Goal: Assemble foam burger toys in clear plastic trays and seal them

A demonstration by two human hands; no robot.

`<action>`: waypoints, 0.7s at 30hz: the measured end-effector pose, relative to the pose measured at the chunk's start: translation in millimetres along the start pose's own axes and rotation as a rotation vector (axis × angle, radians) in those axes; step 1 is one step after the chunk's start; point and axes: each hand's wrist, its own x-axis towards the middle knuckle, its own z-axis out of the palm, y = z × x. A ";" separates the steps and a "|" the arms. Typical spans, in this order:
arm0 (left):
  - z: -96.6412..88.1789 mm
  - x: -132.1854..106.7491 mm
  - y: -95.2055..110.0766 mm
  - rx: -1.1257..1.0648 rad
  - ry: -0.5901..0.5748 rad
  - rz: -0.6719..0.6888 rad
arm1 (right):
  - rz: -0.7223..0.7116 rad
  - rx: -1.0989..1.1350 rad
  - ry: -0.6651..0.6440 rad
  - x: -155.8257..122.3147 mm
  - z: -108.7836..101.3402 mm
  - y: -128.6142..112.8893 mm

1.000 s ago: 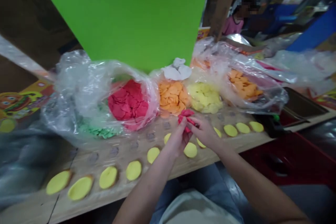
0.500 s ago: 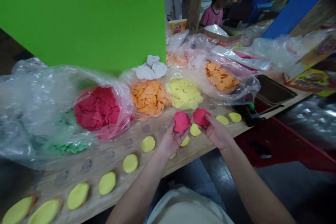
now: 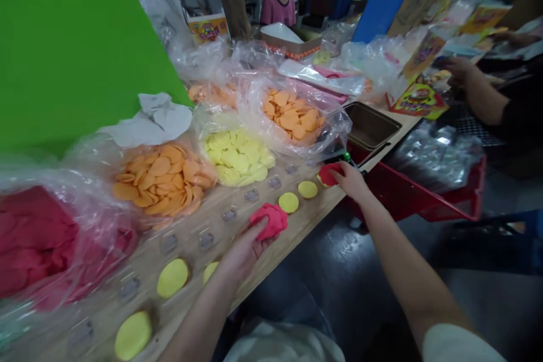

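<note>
Your left hand [image 3: 248, 248] grips layered red scalloped pieces [image 3: 270, 220], thumb on top and fingers beneath, above a row of yellow discs [image 3: 289, 202] along the near edge of a wooden table [image 3: 292, 227]. Farther down the row, your right hand [image 3: 352, 182] pinches a single red scalloped piece [image 3: 328, 174] over the end disc, whose yellow rim peeks out below; whether the two touch, you cannot tell from this angle. Beyond the row, clear plastic bags spill crimson pieces [image 3: 31, 237], orange discs [image 3: 159, 178] and pale yellow discs [image 3: 237, 158], with a dark rectangular tray [image 3: 369, 124] near the table's far end. In the background, a person in a pink shirt [image 3: 278, 10].
</note>
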 end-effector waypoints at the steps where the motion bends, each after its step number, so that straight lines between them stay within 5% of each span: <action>1: 4.3 2.5 -2.1 0.016 0.002 -0.005 | -0.022 -0.013 -0.041 8.7 2.1 3.6; 9: 21.8 13.4 -5.8 0.092 -0.011 -0.035 | -0.090 -0.093 -0.123 20.5 18.2 12.5; 16: 34.6 22.4 -5.1 0.126 -0.016 -0.037 | -0.125 -0.185 0.234 -22.9 21.0 15.2; 21: 33.2 27.9 -11.9 0.118 -0.028 -0.034 | -0.088 -0.392 0.241 -43.2 39.2 20.9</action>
